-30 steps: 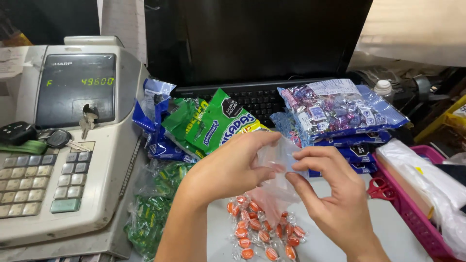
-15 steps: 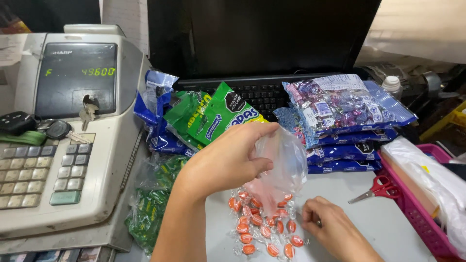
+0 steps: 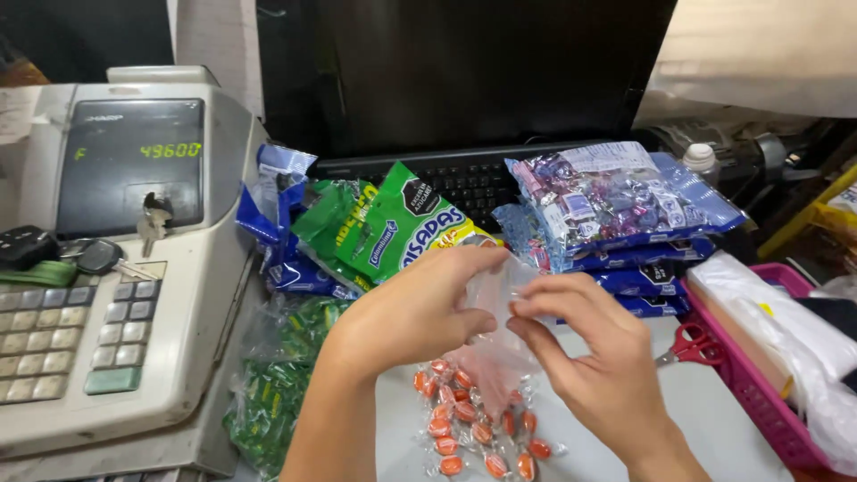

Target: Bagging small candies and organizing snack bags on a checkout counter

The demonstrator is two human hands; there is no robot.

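A cluttered shop surface [image 3: 714,419], pale grey, sits before a dark laptop [image 3: 464,80] with a black keyboard. At left stands one beige cash register [image 3: 116,295] with keys in its lock. Both hands meet at centre: the left hand [image 3: 420,312] and the right hand [image 3: 589,357] each pinch the mouth of one small clear plastic bag [image 3: 495,330], held just above a loose pile of orange wrapped candies [image 3: 473,428]. Green candy packs [image 3: 393,232] and stacked blue candy packs [image 3: 625,205] lie behind. One pink basket [image 3: 759,393] at right holds white plastic bags; red-handled scissors [image 3: 692,344] lie beside it.
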